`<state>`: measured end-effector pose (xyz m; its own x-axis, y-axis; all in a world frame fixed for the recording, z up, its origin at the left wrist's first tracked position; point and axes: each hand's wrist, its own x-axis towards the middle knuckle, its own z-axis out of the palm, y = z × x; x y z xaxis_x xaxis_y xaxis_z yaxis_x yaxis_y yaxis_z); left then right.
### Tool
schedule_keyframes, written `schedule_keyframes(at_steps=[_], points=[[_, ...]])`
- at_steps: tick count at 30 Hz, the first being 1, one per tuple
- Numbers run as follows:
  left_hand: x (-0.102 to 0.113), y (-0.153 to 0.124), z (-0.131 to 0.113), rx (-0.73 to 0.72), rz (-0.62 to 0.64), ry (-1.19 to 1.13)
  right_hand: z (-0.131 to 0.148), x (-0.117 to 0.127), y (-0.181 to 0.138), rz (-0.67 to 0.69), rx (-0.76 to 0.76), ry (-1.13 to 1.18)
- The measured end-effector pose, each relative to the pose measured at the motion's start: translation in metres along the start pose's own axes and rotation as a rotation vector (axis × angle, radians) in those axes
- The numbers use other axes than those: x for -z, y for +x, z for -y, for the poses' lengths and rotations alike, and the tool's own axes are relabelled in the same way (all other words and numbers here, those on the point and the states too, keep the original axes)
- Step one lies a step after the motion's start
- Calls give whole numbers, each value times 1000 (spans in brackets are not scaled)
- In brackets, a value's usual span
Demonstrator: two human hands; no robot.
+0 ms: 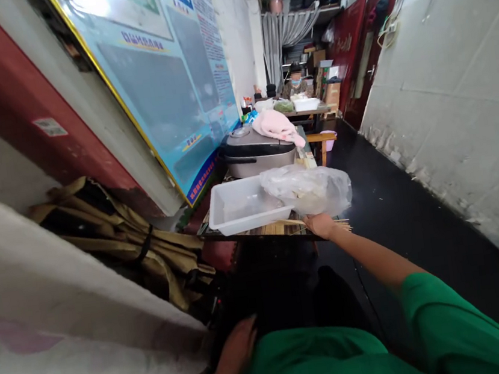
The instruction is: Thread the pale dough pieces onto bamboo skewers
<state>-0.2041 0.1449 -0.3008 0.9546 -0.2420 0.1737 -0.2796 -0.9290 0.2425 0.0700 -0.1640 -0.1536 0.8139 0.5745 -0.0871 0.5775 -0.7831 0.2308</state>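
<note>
My right hand reaches forward, closed under a clear plastic bag with pale contents. It holds the bag up at the near edge of a small table. Thin wooden skewers stick out beside that hand. A white plastic tray sits on the table, just left of the bag. My left hand hangs low by my green shirt, fingers loosely together, with nothing visible in it.
A grey rice cooker with a pink cloth stands behind the tray. Folded cardboard leans at the left under a blue wall poster. A person sits at a far table. Dark floor runs along the right wall.
</note>
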Motion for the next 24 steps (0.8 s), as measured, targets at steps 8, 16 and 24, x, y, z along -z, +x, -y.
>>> schedule_keyframes(at_steps=[8,16,24], points=[[25,242,-58,-477,-341,116,-18,-13,10,-51,60,26],[19,287,-51,-571,-498,8,-16,-13,9,-55,116,15],[20,297,-58,-544,-404,-90,10,-4,-5,-43,-18,26]])
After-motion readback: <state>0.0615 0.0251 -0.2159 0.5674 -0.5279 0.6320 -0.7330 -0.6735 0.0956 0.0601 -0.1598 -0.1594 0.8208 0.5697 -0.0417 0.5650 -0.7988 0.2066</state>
